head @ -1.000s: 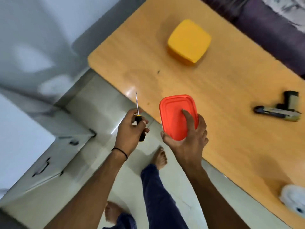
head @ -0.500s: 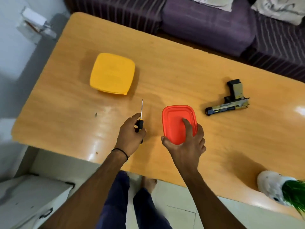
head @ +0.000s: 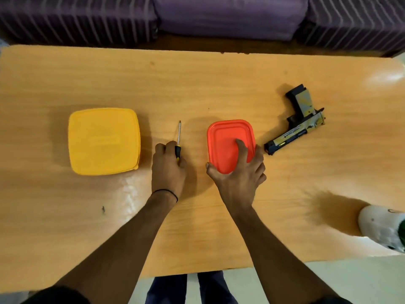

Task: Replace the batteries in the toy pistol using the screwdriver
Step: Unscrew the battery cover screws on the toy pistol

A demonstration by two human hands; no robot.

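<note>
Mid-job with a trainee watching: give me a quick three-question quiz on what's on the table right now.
1. True or false: the toy pistol lies on the table, and neither hand touches it.
2. Multiple choice: the left hand grips A) the screwdriver, B) a battery, C) nothing.
3. Fill in: the right hand grips the container, whose lid is ___ in colour.

Key: 1. true. 2. A. 3. red.
</note>
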